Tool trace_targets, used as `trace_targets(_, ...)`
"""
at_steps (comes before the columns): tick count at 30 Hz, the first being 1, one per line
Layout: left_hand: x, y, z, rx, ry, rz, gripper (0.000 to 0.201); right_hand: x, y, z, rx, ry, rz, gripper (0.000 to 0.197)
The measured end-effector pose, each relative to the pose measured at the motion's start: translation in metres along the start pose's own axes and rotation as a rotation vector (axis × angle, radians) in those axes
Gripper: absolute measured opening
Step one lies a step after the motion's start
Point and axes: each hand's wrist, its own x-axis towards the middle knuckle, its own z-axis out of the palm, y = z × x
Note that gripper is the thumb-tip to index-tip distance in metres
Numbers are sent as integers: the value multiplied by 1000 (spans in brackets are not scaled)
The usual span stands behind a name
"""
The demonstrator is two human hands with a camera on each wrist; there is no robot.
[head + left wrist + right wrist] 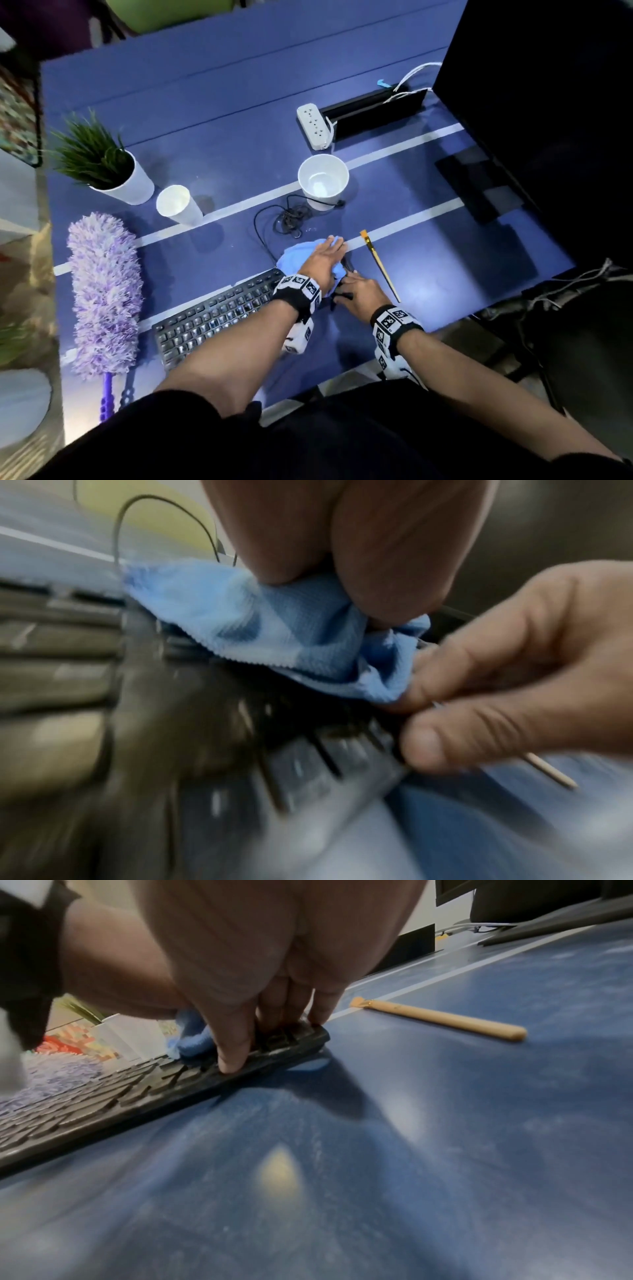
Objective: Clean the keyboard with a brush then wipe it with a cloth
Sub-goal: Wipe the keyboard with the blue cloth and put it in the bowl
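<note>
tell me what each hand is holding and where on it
The left hand presses flat on the bunched blue cloth; the right hand steadies the keyboard at its right end. Neither holds the brush.

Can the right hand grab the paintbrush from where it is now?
Probably yes. The brush lies on the bare table just beside the right hand, nothing between them. The hand would first have to let go of the keyboard.

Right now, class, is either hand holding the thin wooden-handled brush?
No: the thin wooden-handled brush lies alone on the blue table, apart from the right hand.
</note>
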Motion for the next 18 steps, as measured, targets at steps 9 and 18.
trace_targets(9, -1, -12, -10, 45, -58, 12, 92, 0, 11, 6, -35, 7, -44, 19)
trace_targets(18, -177, -140, 47, -263, 353, -215, 64, 3, 15, 9, -71, -87, 60, 28)
